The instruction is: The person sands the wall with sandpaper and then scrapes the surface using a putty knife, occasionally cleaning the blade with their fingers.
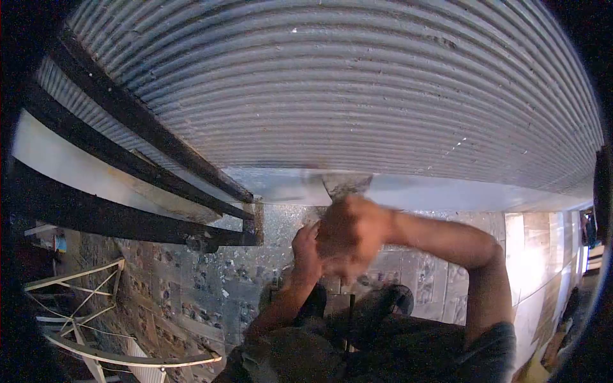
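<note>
My right hand (357, 233) is closed in a fist and blurred by motion. Just beyond it shows a wide, flat, stained blade like a putty knife (347, 185), against the smooth pale strip (440, 190) at the foot of the ribbed wall. The fist hides its handle. Close beside the right hand, on its left, my left hand (307, 250) has its fingers curled. A dark patch between the two hands is too smeared to make out, and so is whatever the left fingers hold.
A grey ribbed wall panel (357, 83) rises in front. Dark metal bars (128, 210) run along the left. Below lies a patterned tile floor (191, 287) with pale specks. A cream metal frame (83, 319) stands at the lower left. Light tiles (536, 255) reflect brightly at the right.
</note>
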Available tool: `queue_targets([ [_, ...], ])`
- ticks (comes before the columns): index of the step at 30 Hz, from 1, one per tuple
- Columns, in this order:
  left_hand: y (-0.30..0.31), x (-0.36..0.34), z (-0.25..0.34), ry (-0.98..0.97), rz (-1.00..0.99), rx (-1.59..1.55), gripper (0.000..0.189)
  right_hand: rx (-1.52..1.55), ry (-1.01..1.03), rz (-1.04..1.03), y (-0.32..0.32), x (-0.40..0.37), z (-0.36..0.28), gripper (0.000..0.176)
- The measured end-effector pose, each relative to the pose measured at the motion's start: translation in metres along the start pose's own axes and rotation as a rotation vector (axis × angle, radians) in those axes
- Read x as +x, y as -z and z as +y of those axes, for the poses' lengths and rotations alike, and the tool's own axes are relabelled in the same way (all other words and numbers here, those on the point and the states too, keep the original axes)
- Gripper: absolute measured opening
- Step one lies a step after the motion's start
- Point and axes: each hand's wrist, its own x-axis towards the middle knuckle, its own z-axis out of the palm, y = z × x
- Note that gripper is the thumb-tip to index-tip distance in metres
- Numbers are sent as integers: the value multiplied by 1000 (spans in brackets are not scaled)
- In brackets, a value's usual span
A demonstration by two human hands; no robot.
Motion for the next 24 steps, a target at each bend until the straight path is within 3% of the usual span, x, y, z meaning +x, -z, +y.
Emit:
queue_targets([
  [1, -6, -3, 8, -3, 0, 4, 28, 35, 3, 12, -5, -5, 10, 32],
  [2, -18, -8, 21, 175, -33, -211, 28, 18, -41, -159, 2, 2, 3, 27],
  [3, -25, -8, 31, 350, -70, -427, 28, 20, -32, -161, -4, 1, 1, 27],
  [4, -24, -8, 33, 351, -58, -431, 28, 127, -32, -132, -17, -2, -7, 25],
  [9, -28, 5, 52, 387, -543, -635, 51, 255, -107, -138, -18, 1, -3, 24],
  [11, -45, 6, 69, 376, -460, -605, 58, -93, -67, -221, -7, 2, 10, 26],
  [13, -59, -2, 83, 368, -279, -545, 71, 0, -78, -256, -21, -6, -8, 24],
  [14, -56, 4, 82, 366, -284, -546, 71, 85, -82, -294, -24, -9, -12, 22],
  [16, -41, 18, 76, 389, -676, -743, 77, 96, -97, -315, -21, -5, -13, 22],
  [19, -32, 28, 78, 479, -731, -743, 78, -18, -91, -255, -10, -12, 10, 21],
  [23, -46, 25, 80, 448, -769, -882, 79, -84, -60, -188, -16, 3, -13, 22],
  [24, -52, 26, 80, 289, -529, -676, 79, -50, -8, -201, -18, 3, -16, 21],
])
